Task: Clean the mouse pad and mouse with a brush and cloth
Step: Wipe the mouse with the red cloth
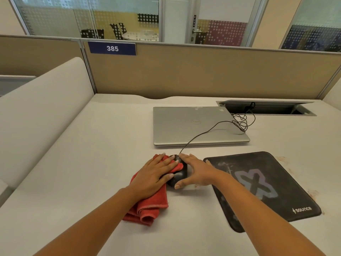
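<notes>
A black wired mouse (180, 175) sits on the white desk, left of the mouse pad. My left hand (154, 174) lies flat on a red cloth (149, 207) and presses its upper part against the mouse's left side. My right hand (195, 169) holds the mouse from the right, thumb at its near end and fingers along its top. The black mouse pad (262, 189) with a pale logo and whitish smudges lies to the right, apart from both hands. No brush is in view.
A shut silver laptop (199, 124) lies behind the mouse, with the mouse cable (239, 122) looping over it into an open cable hatch (267, 108). A tan partition (203, 72) closes the back; a padded divider (46, 111) bounds the left. Brownish stains (312, 193) mark the desk beside the pad.
</notes>
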{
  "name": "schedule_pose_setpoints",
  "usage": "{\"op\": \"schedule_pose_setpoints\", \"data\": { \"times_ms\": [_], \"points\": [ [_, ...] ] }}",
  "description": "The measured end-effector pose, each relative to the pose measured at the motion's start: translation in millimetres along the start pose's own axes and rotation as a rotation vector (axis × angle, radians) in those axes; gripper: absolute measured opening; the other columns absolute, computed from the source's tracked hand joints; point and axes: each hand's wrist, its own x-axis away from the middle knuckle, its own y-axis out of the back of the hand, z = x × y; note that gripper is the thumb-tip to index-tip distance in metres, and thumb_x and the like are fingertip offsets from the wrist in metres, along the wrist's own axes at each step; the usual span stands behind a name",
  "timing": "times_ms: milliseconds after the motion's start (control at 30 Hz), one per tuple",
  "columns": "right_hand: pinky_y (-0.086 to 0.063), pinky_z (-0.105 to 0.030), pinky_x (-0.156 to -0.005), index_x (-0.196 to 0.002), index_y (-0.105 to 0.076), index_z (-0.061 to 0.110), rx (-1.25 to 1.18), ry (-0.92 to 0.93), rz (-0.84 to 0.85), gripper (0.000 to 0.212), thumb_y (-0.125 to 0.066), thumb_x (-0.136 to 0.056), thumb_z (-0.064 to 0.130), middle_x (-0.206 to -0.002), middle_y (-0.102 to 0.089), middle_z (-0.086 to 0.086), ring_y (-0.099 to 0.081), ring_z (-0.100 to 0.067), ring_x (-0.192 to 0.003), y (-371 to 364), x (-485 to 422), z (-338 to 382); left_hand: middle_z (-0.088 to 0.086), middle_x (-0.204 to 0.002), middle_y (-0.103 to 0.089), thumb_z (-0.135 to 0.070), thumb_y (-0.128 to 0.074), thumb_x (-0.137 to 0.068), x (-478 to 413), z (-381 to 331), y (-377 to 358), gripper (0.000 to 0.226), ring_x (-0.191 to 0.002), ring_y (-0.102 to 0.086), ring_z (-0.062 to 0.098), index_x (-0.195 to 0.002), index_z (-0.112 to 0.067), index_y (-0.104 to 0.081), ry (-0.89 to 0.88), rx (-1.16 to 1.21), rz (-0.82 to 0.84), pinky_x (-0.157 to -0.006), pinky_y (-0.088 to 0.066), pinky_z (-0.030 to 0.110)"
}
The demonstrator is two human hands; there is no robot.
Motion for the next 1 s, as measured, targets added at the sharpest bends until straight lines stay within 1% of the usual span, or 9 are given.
{"op": "schedule_pose_setpoints", "data": {
  "times_ms": [200,367,467,600,700,733,800,867,1000],
  "points": [
    [0.006,-0.057,-0.115,-0.149,-0.006,0.028,0.039,-0.018,0.009,0.111,-0.073,-0.066,0.058,-0.159,-0.005,0.011,0.006,-0.012,-0.146,-1.4,-4.1,-1.9,-0.023,-0.147,-0.013,-0.067,0.009,-0.08,14.7,-2.1,-1.7,0.071,-0.141,0.002,0.005,-0.138,-0.04,-0.022,-0.106,-0.019,0.021,-0.117,-0.001,0.029],
    [0.005,-0.057,-0.116,-0.15,-0.005,0.028,0.071,-0.025,0.009,0.112,-0.075,-0.066,0.053,-0.159,-0.004,0.009,0.005,-0.013,-0.147,-1.4,-1.3,2.0,-0.025,-0.148,0.002,-0.063,0.02,-0.077,29.2,-10.0,-6.3,0.062,-0.141,0.015,0.005,-0.133,-0.055,-0.004,-0.079,-0.098,0.077,-0.117,0.007,0.029],
    [0.006,-0.057,-0.115,-0.15,-0.003,0.027,0.093,-0.021,0.011,0.112,-0.074,-0.068,0.052,-0.159,-0.003,0.008,0.007,-0.013,-0.146,-1.0,0.5,2.7,-0.026,-0.146,0.009,-0.056,0.012,-0.083,34.6,-15.5,-4.9,0.044,-0.138,0.021,0.003,-0.127,-0.063,0.005,-0.037,-0.105,0.104,-0.115,0.013,0.028],
    [0.008,-0.059,-0.114,-0.15,-0.001,0.027,0.163,-0.002,0.023,0.109,-0.07,-0.071,0.055,-0.159,0.0,0.01,0.01,-0.013,-0.146,1.5,-0.9,1.0,-0.025,-0.144,0.013,-0.033,-0.005,-0.094,44.5,-24.5,-3.5,0.044,-0.134,0.023,0.002,-0.133,-0.05,0.004,-0.02,-0.144,0.103,-0.109,0.019,0.024],
    [0.009,-0.059,-0.113,-0.15,-0.001,0.027,0.214,-0.003,0.028,0.108,-0.069,-0.072,0.055,-0.159,0.0,0.01,0.011,-0.014,-0.146,3.7,-0.2,2.0,-0.022,-0.144,0.014,-0.019,-0.015,-0.099,51.1,-27.5,-5.4,0.049,-0.134,0.023,0.005,-0.135,-0.047,0.001,0.001,-0.137,0.079,-0.109,0.02,0.028],
    [0.009,-0.059,-0.113,-0.15,0.0,0.027,0.227,-0.004,0.028,0.108,-0.07,-0.071,0.055,-0.159,0.0,0.01,0.012,-0.014,-0.146,4.5,0.7,2.3,-0.021,-0.144,0.015,-0.022,-0.007,-0.095,52.1,-29.8,-5.5,0.049,-0.133,0.024,0.006,-0.138,-0.045,-0.002,0.005,-0.155,0.09,-0.11,0.019,0.03],
    [0.01,-0.06,-0.112,-0.15,-0.001,0.027,0.239,-0.005,0.028,0.111,-0.071,-0.069,0.055,-0.159,0.001,0.011,0.013,-0.015,-0.146,5.7,2.1,2.5,-0.018,-0.143,0.02,-0.032,0.01,-0.075,53.3,-33.4,-6.2,0.071,-0.132,0.027,0.008,-0.143,-0.042,-0.011,0.017,-0.177,0.108,-0.111,0.018,0.032],
    [0.01,-0.061,-0.111,-0.15,-0.002,0.027,0.246,-0.007,0.024,0.112,-0.072,-0.068,0.055,-0.159,0.001,0.011,0.013,-0.016,-0.146,6.2,3.9,2.2,-0.016,-0.142,0.024,-0.036,0.016,-0.064,54.1,-36.1,-5.0,0.087,-0.132,0.027,0.008,-0.144,-0.039,-0.016,0.035,-0.203,0.131,-0.111,0.017,0.032],
    [0.01,-0.061,-0.113,-0.15,-0.001,0.025,0.241,-0.013,0.018,0.11,-0.072,-0.07,0.052,-0.159,0.002,0.01,0.015,-0.015,-0.145,6.5,11.6,0.5,-0.015,-0.145,0.022,-0.042,0.012,-0.071,60.2,-34.3,-6.9,0.08,-0.138,0.02,0.009,-0.142,-0.04,-0.024,0.058,-0.145,0.044,-0.114,0.012,0.031]
  ]
}}
